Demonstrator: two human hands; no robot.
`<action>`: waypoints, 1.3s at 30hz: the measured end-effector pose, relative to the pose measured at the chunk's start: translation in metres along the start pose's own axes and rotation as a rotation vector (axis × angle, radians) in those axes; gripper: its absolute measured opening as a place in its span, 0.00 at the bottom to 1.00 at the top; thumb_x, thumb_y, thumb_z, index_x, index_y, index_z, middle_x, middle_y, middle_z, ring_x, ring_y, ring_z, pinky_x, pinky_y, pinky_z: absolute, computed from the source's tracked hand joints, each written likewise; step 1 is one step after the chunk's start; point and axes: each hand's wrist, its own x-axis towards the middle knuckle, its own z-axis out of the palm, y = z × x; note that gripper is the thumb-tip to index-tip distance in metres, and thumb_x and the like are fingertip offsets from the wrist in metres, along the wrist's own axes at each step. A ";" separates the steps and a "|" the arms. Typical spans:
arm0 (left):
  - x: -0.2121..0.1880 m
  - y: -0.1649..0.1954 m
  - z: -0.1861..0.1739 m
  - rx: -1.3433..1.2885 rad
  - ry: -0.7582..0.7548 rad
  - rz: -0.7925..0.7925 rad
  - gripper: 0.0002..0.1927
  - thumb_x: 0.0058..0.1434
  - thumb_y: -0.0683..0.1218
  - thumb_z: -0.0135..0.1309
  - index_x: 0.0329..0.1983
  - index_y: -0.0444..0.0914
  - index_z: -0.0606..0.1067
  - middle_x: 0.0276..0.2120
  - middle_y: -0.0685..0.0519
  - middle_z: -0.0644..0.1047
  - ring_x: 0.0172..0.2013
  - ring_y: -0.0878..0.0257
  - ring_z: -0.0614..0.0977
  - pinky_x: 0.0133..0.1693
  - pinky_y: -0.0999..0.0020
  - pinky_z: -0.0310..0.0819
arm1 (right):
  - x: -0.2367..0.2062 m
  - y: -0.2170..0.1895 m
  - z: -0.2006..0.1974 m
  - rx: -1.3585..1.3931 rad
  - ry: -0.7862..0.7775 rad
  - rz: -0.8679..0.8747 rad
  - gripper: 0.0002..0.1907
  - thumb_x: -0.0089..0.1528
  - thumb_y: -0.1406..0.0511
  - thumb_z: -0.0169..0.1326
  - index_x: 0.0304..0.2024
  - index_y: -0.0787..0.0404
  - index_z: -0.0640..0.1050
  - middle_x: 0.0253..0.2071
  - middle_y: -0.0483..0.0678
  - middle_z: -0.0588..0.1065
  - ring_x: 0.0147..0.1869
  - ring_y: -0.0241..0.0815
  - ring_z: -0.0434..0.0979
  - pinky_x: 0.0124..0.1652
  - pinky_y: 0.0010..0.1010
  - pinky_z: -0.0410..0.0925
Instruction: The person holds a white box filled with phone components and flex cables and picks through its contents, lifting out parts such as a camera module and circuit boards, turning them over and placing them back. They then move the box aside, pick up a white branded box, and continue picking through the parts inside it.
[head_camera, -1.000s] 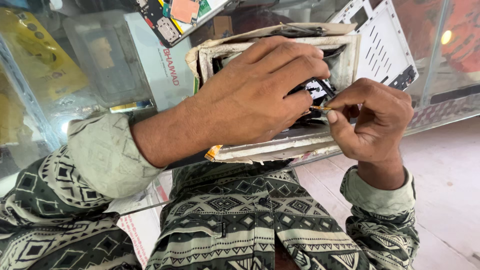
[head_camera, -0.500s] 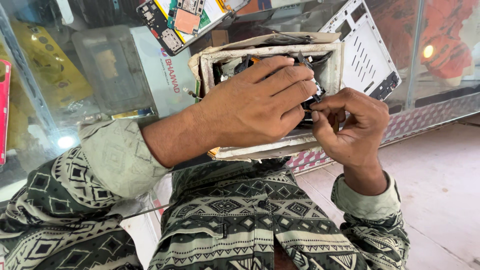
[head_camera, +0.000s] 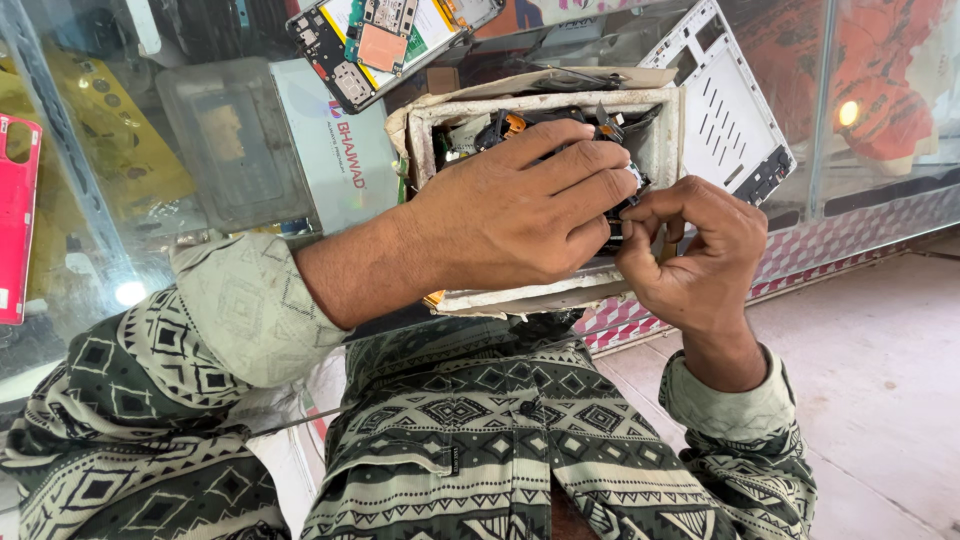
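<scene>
Glass counter (head_camera: 140, 200) fills most of my head view, with stock under the pane: a yellow sheet, a clear plastic case (head_camera: 225, 140), a red phone cover (head_camera: 15, 215) at the far left. On top of the glass, a worn white cardboard box (head_camera: 660, 140) sits at the near edge, full of small black and orange electronic parts (head_camera: 510, 125). A white plastic device frame (head_camera: 725, 110) leans just beside the box on the right. An opened phone with its circuit board exposed (head_camera: 385, 40) lies beyond the box, upper left. Left hand (head_camera: 510, 215) is laid palm-down over the box, fingers spread across the parts and curled at the right edge; it covers what is under it, so I cannot tell if it grips anything. Right hand (head_camera: 695, 265) is at the box's right edge, touching the left fingertips, thumb and forefinger pinched narrow on a small black part (head_camera: 628, 195). The part itself is mostly hidden between the fingers.
</scene>
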 end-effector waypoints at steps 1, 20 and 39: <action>0.000 0.000 0.000 0.004 -0.002 0.003 0.08 0.63 0.46 0.58 0.36 0.35 0.80 0.55 0.49 0.76 0.62 0.54 0.74 0.68 0.54 0.65 | 0.000 0.000 0.000 -0.003 0.000 -0.001 0.05 0.56 0.75 0.58 0.34 0.65 0.78 0.28 0.44 0.76 0.23 0.26 0.67 0.26 0.18 0.60; -0.003 0.002 -0.001 0.068 0.015 0.063 0.08 0.62 0.46 0.57 0.34 0.36 0.80 0.53 0.47 0.77 0.61 0.52 0.75 0.67 0.52 0.66 | -0.001 -0.001 -0.003 0.018 -0.019 0.008 0.05 0.57 0.77 0.59 0.35 0.67 0.79 0.29 0.45 0.77 0.25 0.28 0.71 0.27 0.18 0.62; -0.004 0.003 0.001 0.089 0.042 0.088 0.07 0.61 0.45 0.57 0.34 0.35 0.79 0.52 0.47 0.77 0.59 0.52 0.75 0.67 0.52 0.67 | -0.001 0.005 -0.003 0.014 -0.045 0.002 0.04 0.57 0.76 0.59 0.34 0.67 0.78 0.29 0.46 0.77 0.26 0.28 0.73 0.28 0.18 0.65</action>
